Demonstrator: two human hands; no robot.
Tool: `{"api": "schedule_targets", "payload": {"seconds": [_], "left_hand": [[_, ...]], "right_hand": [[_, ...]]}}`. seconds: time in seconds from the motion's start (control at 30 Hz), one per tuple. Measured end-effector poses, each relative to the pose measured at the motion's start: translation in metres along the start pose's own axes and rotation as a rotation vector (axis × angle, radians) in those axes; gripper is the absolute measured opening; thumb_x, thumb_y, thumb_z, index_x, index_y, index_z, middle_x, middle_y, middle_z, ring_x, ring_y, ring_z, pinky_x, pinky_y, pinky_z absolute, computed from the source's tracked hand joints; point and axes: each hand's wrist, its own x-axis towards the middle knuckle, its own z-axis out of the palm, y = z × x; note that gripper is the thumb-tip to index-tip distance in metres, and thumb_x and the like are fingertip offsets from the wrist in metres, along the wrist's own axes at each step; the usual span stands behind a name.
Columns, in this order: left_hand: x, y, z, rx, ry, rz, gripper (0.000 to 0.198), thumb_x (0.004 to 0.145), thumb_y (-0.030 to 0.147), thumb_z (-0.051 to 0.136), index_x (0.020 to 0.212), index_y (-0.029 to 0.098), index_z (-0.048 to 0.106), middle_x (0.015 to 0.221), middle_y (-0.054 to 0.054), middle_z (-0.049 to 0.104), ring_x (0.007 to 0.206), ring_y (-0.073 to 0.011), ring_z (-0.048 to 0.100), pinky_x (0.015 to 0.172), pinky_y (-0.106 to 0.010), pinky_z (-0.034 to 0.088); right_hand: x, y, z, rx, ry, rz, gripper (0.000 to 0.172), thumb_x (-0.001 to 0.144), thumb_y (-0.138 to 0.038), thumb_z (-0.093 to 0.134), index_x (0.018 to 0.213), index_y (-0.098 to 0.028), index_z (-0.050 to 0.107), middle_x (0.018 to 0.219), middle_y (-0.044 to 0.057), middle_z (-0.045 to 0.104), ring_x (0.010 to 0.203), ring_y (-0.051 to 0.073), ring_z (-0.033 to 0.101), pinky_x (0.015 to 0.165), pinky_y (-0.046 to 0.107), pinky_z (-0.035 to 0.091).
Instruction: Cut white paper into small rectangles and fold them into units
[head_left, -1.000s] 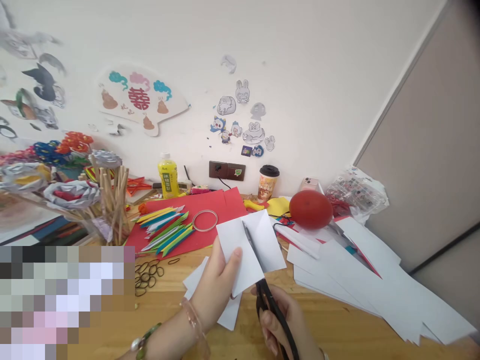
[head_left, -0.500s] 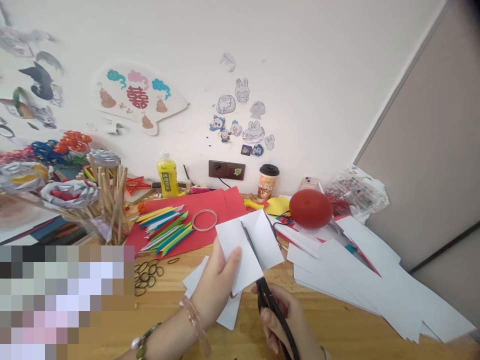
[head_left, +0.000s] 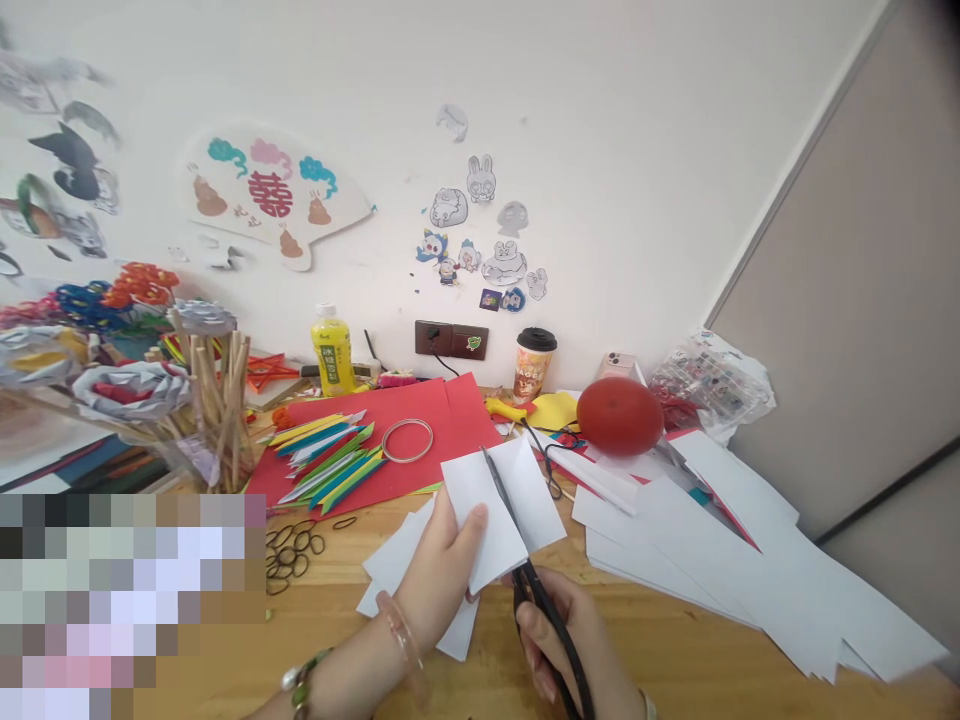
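Observation:
My left hand (head_left: 442, 555) pinches a piece of white paper (head_left: 480, 510), thumb on top and the other fingers mostly hidden beneath it. A pair of black-handled scissors (head_left: 555, 625) is gripped in my right hand (head_left: 574, 640). Their blade lies along the paper, pointing away from me, and the part to the right of it tilts up a little. Under my left wrist, more white paper pieces (head_left: 397, 548) lie on the wooden table.
Folded coloured paper strips (head_left: 330, 465) and a metal ring (head_left: 407, 441) rest on red paper (head_left: 457, 415). Black rubber bands (head_left: 292, 555) lie left. At the right are white sheets (head_left: 720, 560) and a red balloon-like object (head_left: 620, 415). A cup (head_left: 534, 365) and bottle (head_left: 332, 350) stand behind.
The paper has dropped slightly toward me and to the right with my left hand. The scissors appear more closed, still along the same line in the paper.

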Motion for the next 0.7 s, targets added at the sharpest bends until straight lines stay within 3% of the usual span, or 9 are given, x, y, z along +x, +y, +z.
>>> {"api": "schedule_targets", "payload": {"seconds": [0.23,0.43,0.7], "left_hand": [[0.005,-0.005,0.0,-0.059,0.024,-0.028,0.027,0.079,0.034,0.047,0.101,0.019,0.042,0.044,0.009,0.044,0.031,-0.0083,0.035,0.029,-0.017,0.026],[0.005,-0.011,0.005,-0.137,0.071,-0.068,0.037,0.071,0.034,0.057,0.102,0.02,0.044,0.051,0.007,0.049,0.033,-0.0089,0.042,0.028,-0.017,0.024],[0.004,-0.015,0.008,-0.168,0.061,-0.088,0.036,0.071,0.036,0.057,0.099,0.019,0.043,0.047,0.009,0.046,0.03,-0.0084,0.04,0.029,-0.017,0.026]], "right_hand": [[0.003,0.005,-0.002,-0.014,0.022,0.023,0.066,0.055,-0.069,0.059,0.089,-0.013,0.051,0.041,-0.009,0.043,0.026,0.003,0.032,0.026,0.015,0.023],[0.003,-0.002,-0.001,0.001,0.01,-0.03,0.052,0.064,-0.067,0.053,0.068,-0.015,0.047,0.045,-0.007,0.044,0.03,0.001,0.035,0.03,0.013,0.023],[0.009,0.007,-0.002,0.002,0.047,0.058,0.055,0.058,-0.068,0.057,0.071,-0.015,0.048,0.041,-0.01,0.042,0.025,0.001,0.03,0.026,0.014,0.022]]}}
